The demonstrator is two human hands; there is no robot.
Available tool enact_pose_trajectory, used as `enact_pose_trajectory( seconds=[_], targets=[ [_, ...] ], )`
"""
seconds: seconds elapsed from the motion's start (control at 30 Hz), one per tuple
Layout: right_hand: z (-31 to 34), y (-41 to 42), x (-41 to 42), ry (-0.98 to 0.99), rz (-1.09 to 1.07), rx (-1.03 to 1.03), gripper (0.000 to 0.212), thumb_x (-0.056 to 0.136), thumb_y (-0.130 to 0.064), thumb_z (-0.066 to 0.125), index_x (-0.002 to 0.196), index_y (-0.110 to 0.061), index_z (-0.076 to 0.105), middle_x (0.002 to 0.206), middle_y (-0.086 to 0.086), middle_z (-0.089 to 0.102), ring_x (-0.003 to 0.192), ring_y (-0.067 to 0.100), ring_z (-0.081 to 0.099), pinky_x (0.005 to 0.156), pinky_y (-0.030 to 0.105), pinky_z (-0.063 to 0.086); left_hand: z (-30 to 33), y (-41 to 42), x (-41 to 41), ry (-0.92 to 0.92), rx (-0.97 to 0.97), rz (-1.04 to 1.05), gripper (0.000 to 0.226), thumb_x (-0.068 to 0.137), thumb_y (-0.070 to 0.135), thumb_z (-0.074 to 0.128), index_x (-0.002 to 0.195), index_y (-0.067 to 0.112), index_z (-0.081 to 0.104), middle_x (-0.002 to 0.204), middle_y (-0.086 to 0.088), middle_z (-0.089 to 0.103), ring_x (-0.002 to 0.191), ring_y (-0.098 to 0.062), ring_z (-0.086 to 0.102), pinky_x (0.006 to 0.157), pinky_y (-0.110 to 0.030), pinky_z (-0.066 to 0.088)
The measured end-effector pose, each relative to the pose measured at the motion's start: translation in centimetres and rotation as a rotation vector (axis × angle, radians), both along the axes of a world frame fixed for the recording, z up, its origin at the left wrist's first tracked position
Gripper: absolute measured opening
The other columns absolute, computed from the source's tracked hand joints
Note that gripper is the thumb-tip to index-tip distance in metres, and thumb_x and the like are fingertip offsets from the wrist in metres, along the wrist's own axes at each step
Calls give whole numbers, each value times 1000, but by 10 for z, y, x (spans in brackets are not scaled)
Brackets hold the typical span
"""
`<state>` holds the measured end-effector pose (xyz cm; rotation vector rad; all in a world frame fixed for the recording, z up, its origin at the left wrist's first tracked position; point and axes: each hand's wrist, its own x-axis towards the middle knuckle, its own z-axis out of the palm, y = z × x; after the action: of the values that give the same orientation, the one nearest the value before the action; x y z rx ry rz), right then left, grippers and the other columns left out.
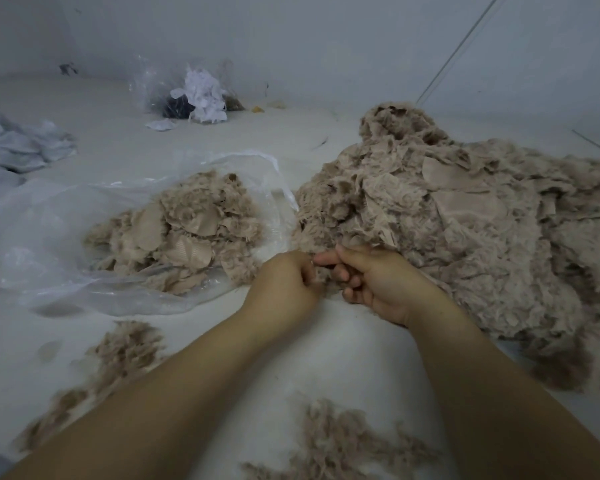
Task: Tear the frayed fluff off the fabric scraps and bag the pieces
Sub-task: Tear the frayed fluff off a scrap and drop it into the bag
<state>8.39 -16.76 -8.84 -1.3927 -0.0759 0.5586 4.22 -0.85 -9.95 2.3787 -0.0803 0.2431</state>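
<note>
A big heap of beige furry fabric scraps (pixel 465 230) covers the right side of the white surface. Left of it lies an open clear plastic bag (pixel 49 244) holding a smaller pile of beige pieces (pixel 184 237). My left hand (pixel 284 282) and my right hand (pixel 378 282) meet at the heap's near edge, both pinching one small furry scrap (pixel 323 273) between them. Most of that scrap is hidden by my fingers. Loose tufts of torn fluff (pixel 125 355) lie near my left forearm, and more fluff (pixel 336 441) lies between my arms.
A second clear bag (pixel 187 88) with white and dark scraps stands at the back by the wall. Crumpled grey-white cloth (pixel 14 147) lies at the far left. A thin rod (pixel 458 46) leans against the wall at the right.
</note>
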Motion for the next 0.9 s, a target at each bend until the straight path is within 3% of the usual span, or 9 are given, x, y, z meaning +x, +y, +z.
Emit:
enact_pose_trajectory(
  seconds=[0.1, 0.2, 0.27, 0.43, 0.57, 0.63, 0.77, 0.9],
  targets=[
    [0, 0, 1, 24, 1, -24, 30, 102, -28, 48, 106, -6, 68, 66, -3, 65, 44, 1, 39, 43, 16, 41, 0, 1, -5, 110, -328, 19, 21, 83, 7, 68, 67, 12, 56, 53, 6, 55, 46, -9, 50, 44, -24, 40],
    [-1, 3, 2, 30, -22, -59, 26, 101, -28, 51, 104, -10, 69, 91, 0, 75, 43, 1, 39, 42, 16, 41, -1, 3, -9, 151, -556, 27, 23, 90, 3, 63, 72, 13, 52, 56, -4, 55, 40, -11, 50, 39, -21, 40],
    [-1, 3, 3, 18, -29, -61, 22, 100, -27, 53, 102, -12, 70, 92, 0, 76, 42, 1, 37, 41, 15, 40, -2, 4, -9, 107, -582, 11, 23, 91, -2, 60, 76, 13, 51, 60, -6, 52, 38, -12, 50, 38, -21, 40],
    [-1, 0, 2, -58, 46, -32, 17, 98, -20, 57, 96, -25, 73, 65, -8, 58, 44, 1, 36, 42, 15, 38, -1, -2, -10, 55, -659, -93, 21, 92, 1, 65, 77, 16, 60, 60, 2, 59, 41, -20, 58, 43, -28, 48],
    [-4, 1, 3, -49, 36, -5, 27, 96, -11, 57, 85, -17, 80, 61, -1, 57, 42, 1, 38, 43, 15, 41, -2, -6, -11, -12, -555, -98, 26, 89, 3, 68, 74, 22, 60, 70, 11, 60, 45, -5, 55, 45, -20, 45],
    [-6, 3, 4, -27, -16, 35, 25, 94, -5, 58, 83, -12, 79, 59, 2, 56, 42, 1, 40, 44, 15, 44, -1, -5, -12, -80, -525, -58, 26, 89, 5, 67, 73, 24, 59, 61, 15, 57, 50, 0, 49, 49, -20, 42],
    [-7, 3, 3, -9, -95, 23, 36, 92, -2, 61, 65, -17, 78, 65, 3, 60, 41, 1, 43, 45, 17, 47, 2, 5, -11, -247, -649, 96, 25, 90, 2, 65, 76, 22, 58, 64, 10, 53, 58, -7, 46, 53, -25, 41],
    [-6, 3, 3, 11, -114, 20, 24, 93, 0, 60, 76, -12, 74, 63, 1, 64, 43, 2, 46, 47, 18, 49, 4, 9, -14, -293, -712, 162, 21, 89, 3, 67, 73, 16, 61, 58, 14, 56, 53, -4, 49, 50, -21, 44]
  ],
)
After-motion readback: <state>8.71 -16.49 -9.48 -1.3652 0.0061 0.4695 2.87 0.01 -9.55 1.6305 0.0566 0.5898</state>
